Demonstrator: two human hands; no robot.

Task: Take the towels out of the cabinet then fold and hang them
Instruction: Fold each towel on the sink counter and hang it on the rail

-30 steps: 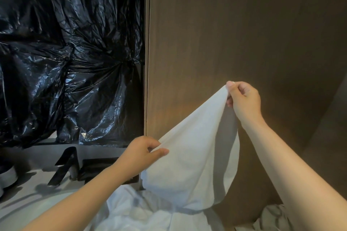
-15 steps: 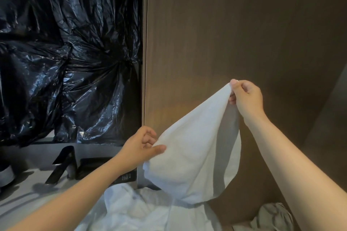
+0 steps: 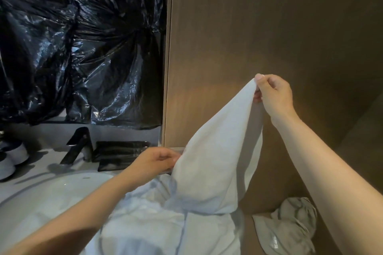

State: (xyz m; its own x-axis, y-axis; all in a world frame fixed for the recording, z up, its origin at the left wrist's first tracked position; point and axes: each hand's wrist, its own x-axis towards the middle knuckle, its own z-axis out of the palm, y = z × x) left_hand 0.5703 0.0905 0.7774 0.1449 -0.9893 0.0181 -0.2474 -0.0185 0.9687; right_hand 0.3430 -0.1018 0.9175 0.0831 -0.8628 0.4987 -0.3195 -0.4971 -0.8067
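**Over the basin's right rim — a towel drawn out between two hands**

Nearest, across the right rim of the white basin (image 3: pixel 51 192), lies a rumpled heap of white cloth (image 3: pixel 145 223). I judge it to be more towels. A grey cloth (image 3: pixel 290 223) sits crumpled to its right, at the foot of the wooden panel (image 3: pixel 269 27).

Above the heap hangs the white towel (image 3: pixel 215 151). The right hand (image 3: pixel 273 93) pinches its top corner between thumb and forefinger, the other fingers curled in. The left hand (image 3: pixel 153 161), lower and to the left, grips the towel's left edge with curled fingers.

Over the last second the right hand has risen a little. The left fingertips, plain on the edge before, now sit behind the cloth, and the edge between the hands runs straighter. That reads as opening the towel out for a first fold — hanging is not yet begun. Its slack lower part hangs down to the heap; whether they touch I cannot tell.

Room to spread lies leftward over the basin, since the panel stands close behind the right hand. Further back on the counter are a black faucet (image 3: pixel 78 145) and a flat black stack (image 3: pixel 122 151), with black plastic sheeting (image 3: pixel 83 47) behind them.
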